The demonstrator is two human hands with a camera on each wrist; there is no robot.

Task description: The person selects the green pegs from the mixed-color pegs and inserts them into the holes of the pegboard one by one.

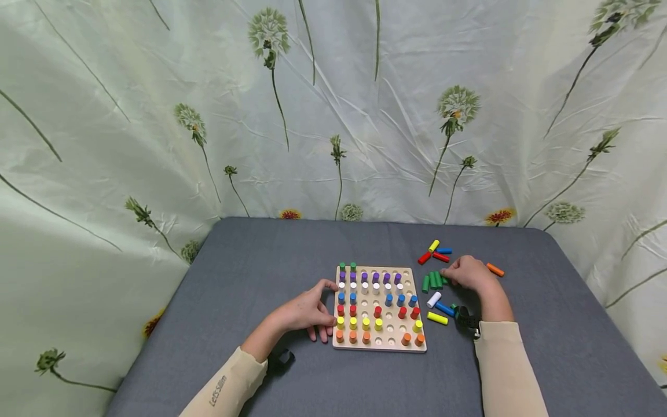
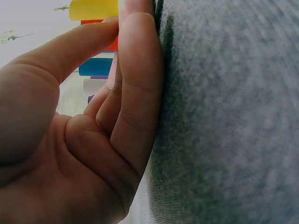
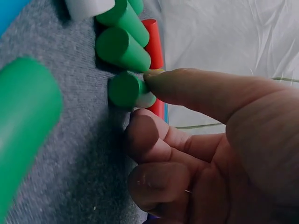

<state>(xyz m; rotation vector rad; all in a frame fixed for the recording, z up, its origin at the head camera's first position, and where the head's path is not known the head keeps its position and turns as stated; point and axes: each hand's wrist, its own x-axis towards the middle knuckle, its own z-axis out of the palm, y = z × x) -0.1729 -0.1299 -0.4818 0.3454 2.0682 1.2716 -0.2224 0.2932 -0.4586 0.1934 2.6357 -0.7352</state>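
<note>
Overhead, grey tablecloth [image 1: 260, 260], dandelion-print curtain [image 1: 156, 116]

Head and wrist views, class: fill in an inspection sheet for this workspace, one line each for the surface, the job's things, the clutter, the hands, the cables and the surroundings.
Surface: grey cloth-covered table.
Job's things: wooden pegboard with upright coloured pegs in rows, several holes unfilled; loose green pegs lying beside it.
Clutter: other loose pegs to the board's right, among them an orange peg and a yellow peg.
Hands: left hand rests at the board's left edge, holding nothing; right hand pinches one green peg.
Cables: nothing seen.
Surroundings: pale green curtain printed with dandelions.
</note>
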